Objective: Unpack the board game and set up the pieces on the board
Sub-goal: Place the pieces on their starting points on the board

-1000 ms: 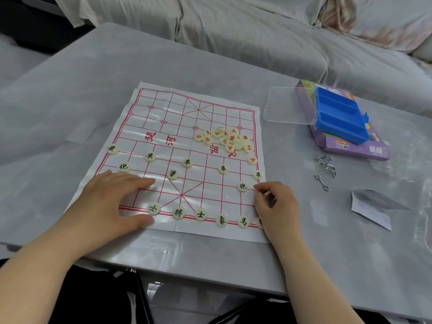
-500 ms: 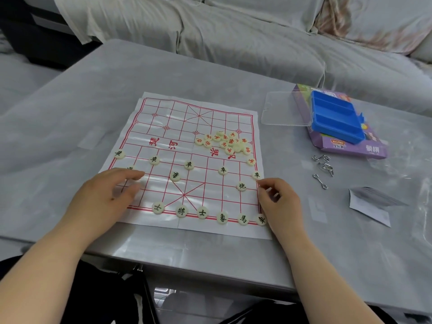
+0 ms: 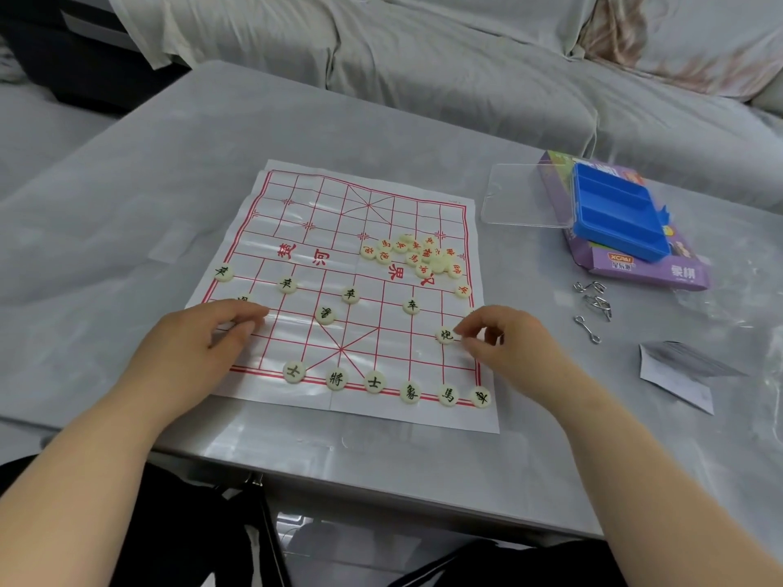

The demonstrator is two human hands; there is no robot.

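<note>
Two-handed on the board (image 3: pixel 296 222), flat on the tabletop (image 3: pixel 127 184). Pinched the cannon piece (image 3: pixel 445 335) by the board's right edge with the right hand (image 3: pixel 508 349); curled the left hand (image 3: pixel 199 349) over the near-left squares, grip impossible to tell.

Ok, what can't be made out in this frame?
Head view only:
Piece under the left hand: mostly covered by it.
Grip of the right hand: curled fingers hide whether it pinches the cannon piece.
Red pile: characters too small, overlapping.
Near-left corner of the board: under the left hand.
</note>
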